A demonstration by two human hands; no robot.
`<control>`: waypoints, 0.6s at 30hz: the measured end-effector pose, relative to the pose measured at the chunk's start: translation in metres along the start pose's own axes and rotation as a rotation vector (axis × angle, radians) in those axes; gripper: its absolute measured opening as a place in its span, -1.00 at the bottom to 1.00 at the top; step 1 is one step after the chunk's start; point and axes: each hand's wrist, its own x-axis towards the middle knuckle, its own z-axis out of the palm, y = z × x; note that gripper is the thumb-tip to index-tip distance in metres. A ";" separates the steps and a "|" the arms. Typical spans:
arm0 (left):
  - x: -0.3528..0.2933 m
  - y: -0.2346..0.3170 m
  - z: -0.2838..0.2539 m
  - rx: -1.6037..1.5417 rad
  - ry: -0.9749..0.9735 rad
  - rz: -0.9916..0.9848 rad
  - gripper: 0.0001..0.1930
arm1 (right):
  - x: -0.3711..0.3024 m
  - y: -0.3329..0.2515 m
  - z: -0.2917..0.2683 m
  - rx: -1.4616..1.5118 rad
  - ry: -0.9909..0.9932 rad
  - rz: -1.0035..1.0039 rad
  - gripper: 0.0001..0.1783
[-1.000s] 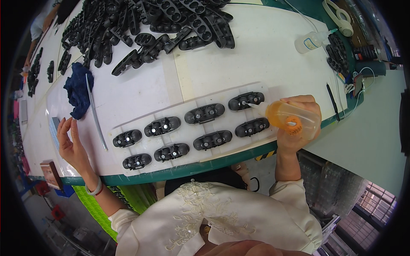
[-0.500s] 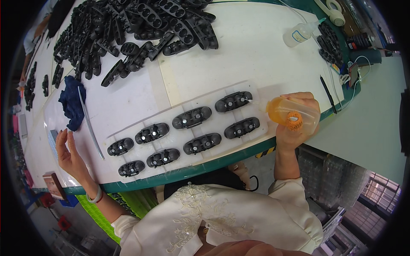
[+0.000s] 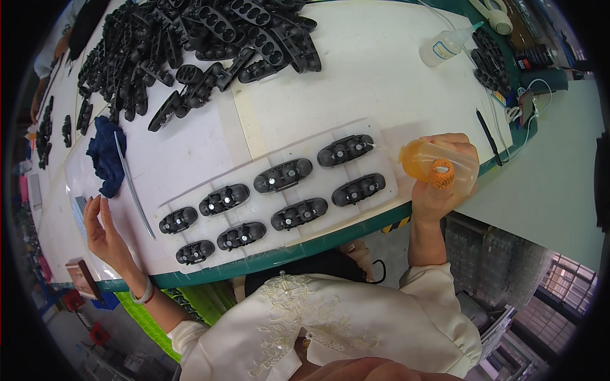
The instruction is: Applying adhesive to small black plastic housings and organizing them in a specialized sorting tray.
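- The heap of black parts point(image 3: 216, 32) runs past the picture's top edge; its pieces overlap, so you can't count them.
- Your white tray point(image 3: 257, 204) carries eight black units in two rows near the table's green edge point(image 3: 344, 233); a forearm knock could jog them out of line.
- Your bottle point(image 3: 448, 152) of amber liquid tips just beyond the tray's right end; too hard a squeeze could flood a unit.
- Your right hand point(image 3: 431, 199) wraps the bottle, which hides part of your grip.
- Your left hand point(image 3: 103, 230), fingers loosely parted, appears free; with the tray unbraced, a push could slide it.
- The pale nozzle point(image 3: 386, 148) blurs against the tray by the upper-right unit point(image 3: 345, 151); you can't tell whether it touches or drips.
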 end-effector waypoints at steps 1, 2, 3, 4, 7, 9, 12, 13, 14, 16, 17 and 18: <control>0.000 0.001 0.000 0.014 -0.003 0.011 -0.82 | 0.000 0.000 0.000 0.000 0.000 0.000 -0.39; 0.000 0.000 0.000 0.014 -0.003 0.010 -0.82 | 0.000 0.000 0.001 -0.001 -0.004 0.009 -0.40; 0.000 0.000 0.000 0.004 -0.001 0.007 -0.82 | 0.000 0.000 0.001 -0.002 -0.008 0.017 -0.41; 0.000 0.000 0.001 -0.007 0.002 0.004 -0.82 | -0.001 0.001 0.000 -0.002 -0.008 0.017 -0.41; 0.002 0.003 0.004 -0.010 -0.004 0.018 -0.82 | -0.001 0.003 -0.003 0.011 0.009 -0.028 -0.44; 0.002 0.001 0.003 -0.012 -0.007 0.021 -0.82 | 0.000 0.000 -0.002 0.009 0.002 -0.018 -0.46; 0.001 -0.002 0.001 -0.001 -0.004 0.030 -0.83 | -0.002 0.006 -0.002 0.004 -0.007 -0.065 -0.47; 0.001 -0.003 0.000 0.010 -0.002 0.039 -0.84 | -0.004 0.009 -0.001 0.016 -0.021 -0.065 -0.47; -0.001 -0.005 -0.003 0.035 0.018 0.017 -0.84 | -0.008 0.011 0.002 0.104 0.112 -0.047 -0.48; -0.003 -0.004 -0.007 0.051 0.057 0.047 -0.85 | -0.011 0.006 0.006 0.272 0.321 -0.028 -0.53; -0.001 -0.002 -0.003 0.046 0.054 0.089 -0.86 | -0.017 -0.005 0.007 0.349 0.403 -0.027 -0.56; 0.003 0.004 0.003 0.048 0.045 0.135 -0.87 | -0.028 -0.020 0.007 0.399 0.368 -0.001 -0.56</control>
